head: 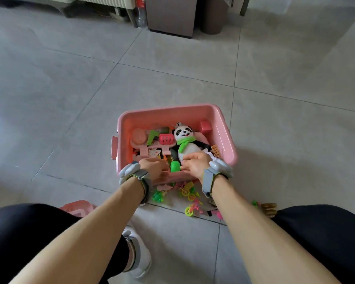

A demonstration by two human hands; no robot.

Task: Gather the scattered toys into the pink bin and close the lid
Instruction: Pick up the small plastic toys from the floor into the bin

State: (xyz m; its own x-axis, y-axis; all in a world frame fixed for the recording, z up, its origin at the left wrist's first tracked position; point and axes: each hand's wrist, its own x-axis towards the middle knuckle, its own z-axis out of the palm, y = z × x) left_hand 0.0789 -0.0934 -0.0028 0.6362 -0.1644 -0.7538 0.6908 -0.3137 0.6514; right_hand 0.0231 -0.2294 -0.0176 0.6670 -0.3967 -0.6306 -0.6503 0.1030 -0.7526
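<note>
Pink plastic storage bin [223, 128], open-topped and roughly rectangular, sits on the grey tiled floor [70, 89] directly at twelve o'clock from the crouching person, its long axis running nine to three across their front. Both hands reach over its near rim: the left hand [155, 168] curls loosely at the near left corner, the right hand [195, 163] rests with fingers bent on the lower body of a black-and-white plastic panda with a green scarf [186, 143], though whether either hand grips anything cannot be told. Inside lie a pink toy tray [139, 138], a red toy basket [166, 138] and a small bright green plastic piece [175, 166]. Still scattered on the tiles at six o'clock from the bin, between it and the person's knees, are neon yellow and pink miniature bicycles [190, 209] and green bits [158, 196], nearer the right hand than the left. A pink lid-like piece [78, 207] shows at eight o'clock beside the left knee, so the left hand looks better placed for closing.
</note>
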